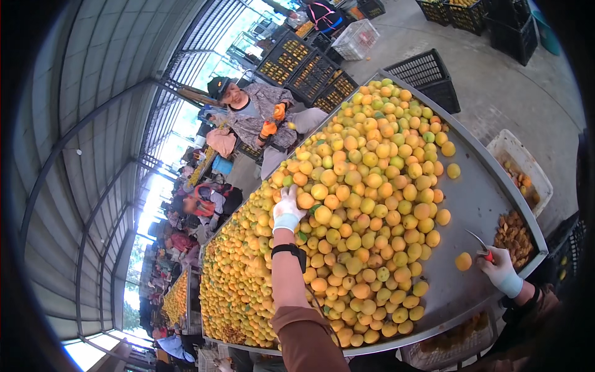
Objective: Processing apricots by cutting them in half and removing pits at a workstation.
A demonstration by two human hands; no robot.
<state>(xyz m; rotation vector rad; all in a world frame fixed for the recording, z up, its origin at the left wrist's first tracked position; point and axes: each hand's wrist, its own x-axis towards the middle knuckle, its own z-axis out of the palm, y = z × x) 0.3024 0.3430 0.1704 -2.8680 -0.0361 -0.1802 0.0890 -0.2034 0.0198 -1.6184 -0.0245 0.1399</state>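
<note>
My left hand (288,208), in a white glove, reaches onto the big heap of apricots (367,186) on the metal table (453,232). Its fingers touch fruit at the heap's far side; whether they hold one cannot be told. At the right, my right hand (499,267), also gloved, grips a small curved knife (486,254) with a red handle, its blade pointing away from me. A single apricot (463,262) lies on the bare metal just left of the knife. Beyond that hand, a pile of brown apricot pits (513,237) fills the table corner.
A co-worker (265,111) in orange gloves sits across the table. Black crates (425,74) and a white bin (525,172) with scraps stand on the floor beyond the table's right edge. Stacked crates of fruit (307,69) stand behind the co-worker. A raised metal rim (488,160) borders the table.
</note>
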